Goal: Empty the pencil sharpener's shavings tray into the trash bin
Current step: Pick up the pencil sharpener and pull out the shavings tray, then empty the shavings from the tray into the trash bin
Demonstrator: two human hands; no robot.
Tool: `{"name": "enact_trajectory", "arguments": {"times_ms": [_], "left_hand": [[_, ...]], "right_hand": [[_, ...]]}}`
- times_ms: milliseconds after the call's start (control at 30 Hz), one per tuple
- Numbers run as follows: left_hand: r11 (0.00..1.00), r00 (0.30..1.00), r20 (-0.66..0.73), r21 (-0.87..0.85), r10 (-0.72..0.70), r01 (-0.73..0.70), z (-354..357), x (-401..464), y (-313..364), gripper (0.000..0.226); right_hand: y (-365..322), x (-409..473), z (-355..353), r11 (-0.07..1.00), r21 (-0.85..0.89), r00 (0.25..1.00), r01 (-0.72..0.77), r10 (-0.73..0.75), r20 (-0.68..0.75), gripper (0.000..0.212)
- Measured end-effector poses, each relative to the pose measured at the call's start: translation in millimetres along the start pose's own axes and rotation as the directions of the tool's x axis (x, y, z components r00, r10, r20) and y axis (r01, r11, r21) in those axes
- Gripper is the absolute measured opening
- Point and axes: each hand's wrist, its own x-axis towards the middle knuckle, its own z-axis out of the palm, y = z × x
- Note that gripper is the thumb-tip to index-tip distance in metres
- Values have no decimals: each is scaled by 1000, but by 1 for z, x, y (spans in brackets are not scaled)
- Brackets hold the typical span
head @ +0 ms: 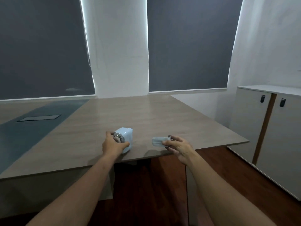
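Observation:
A pale blue pencil sharpener (125,136) stands near the front edge of the wooden table (162,115). My left hand (112,145) grips it from the left and front. To its right, my right hand (177,146) holds the translucent shavings tray (158,141), which is out of the sharpener and just above the table's front edge. The tray's contents cannot be made out. No trash bin is in view.
A grey cable hatch (39,117) sits in a blue strip on the table's left. A white cabinet (268,124) with two black handles stands at the right, across a gap of dark wooden floor (211,160). Grey blinds cover the windows behind.

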Motion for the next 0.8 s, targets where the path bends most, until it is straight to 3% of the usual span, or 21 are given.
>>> {"name": "enact_trajectory", "arguments": {"times_ms": [200,333,500,600,700,800], "left_hand": [[996,1000,0,84,8,-8,9,-2,-5,71],[984,998,-34,170,62,-55,7,-4,11,95],[908,928,-128,289,351,-303,17,-21,60,62],[912,928,-53,209,370,-352,38,-40,84,52],[923,933,102,139,346,-358,76,-73,92,51],[927,908,258,93,330,-363,121,-117,87,49]], "right_hand": [[-4,6,-19,997,-54,998,49,-51,-38,42],[-16,3,-30,995,-80,997,60,-62,-33,43],[-41,-10,-36,990,-113,995,82,-87,-40,48],[-58,-23,-46,978,-178,991,112,-124,-54,44],[-65,-38,-75,958,-259,980,121,-157,-121,56],[-67,-56,-117,951,-295,964,88,-157,-216,54]]}}
